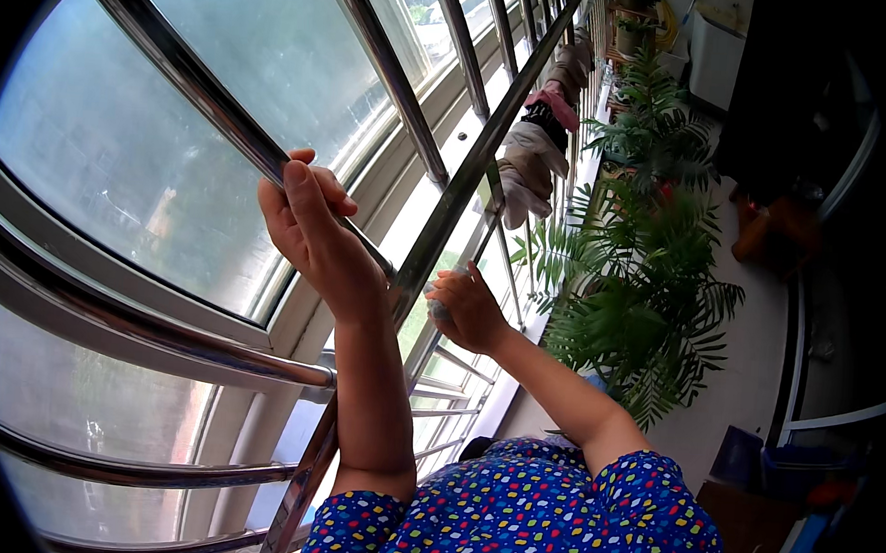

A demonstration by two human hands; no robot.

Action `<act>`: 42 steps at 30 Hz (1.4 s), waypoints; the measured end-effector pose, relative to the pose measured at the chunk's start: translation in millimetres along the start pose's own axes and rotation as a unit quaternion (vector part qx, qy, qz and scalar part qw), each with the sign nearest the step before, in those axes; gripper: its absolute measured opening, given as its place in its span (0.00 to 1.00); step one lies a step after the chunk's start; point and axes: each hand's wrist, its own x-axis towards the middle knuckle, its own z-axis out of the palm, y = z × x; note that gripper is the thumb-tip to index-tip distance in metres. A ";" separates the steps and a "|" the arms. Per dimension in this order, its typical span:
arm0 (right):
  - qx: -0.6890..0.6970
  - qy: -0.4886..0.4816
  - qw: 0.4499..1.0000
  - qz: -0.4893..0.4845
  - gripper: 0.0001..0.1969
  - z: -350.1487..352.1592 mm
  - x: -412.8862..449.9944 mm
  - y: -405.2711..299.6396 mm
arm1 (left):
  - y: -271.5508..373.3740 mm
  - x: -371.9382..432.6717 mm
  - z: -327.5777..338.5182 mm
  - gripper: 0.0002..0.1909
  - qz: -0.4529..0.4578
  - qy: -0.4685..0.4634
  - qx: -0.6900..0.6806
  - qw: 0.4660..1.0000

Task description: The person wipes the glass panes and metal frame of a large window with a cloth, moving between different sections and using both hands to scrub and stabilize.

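My left hand (317, 232) is wrapped around an upright stainless steel bar (197, 83) of the window railing, above the flat metal rail. Lower down and to the right, my right hand (468, 308) holds a bunched grey cloth (437, 308) close to the railing's lower bars; whether the cloth touches a bar cannot be told. A flat, shiny metal rail (488, 140) runs diagonally between the two hands. Behind the bars are framed window panes (140, 185).
Several cloth items (532, 161) hang along the railing farther off. Leafy potted plants (638, 287) stand beside it on the floor (756, 323). A white appliance or bin (716, 62) stands at the far end, and dark blue containers (738, 461) are at lower right.
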 end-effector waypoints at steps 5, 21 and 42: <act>0.020 0.109 0.994 -0.022 0.15 -9.5 25.0 53.0 | -0.8 1.3 -2.6 0.14 0.001 -0.002 -0.003 1.000; 0.032 0.017 0.999 0.009 0.14 -1.8 15.4 -21.3 | -0.1 -0.9 -2.8 0.13 -0.010 0.017 -0.015 1.000; 0.144 0.015 0.983 -0.116 0.18 -1.0 -7.7 -19.0 | -1.1 -1.9 -5.0 0.14 -0.003 0.002 -0.013 1.000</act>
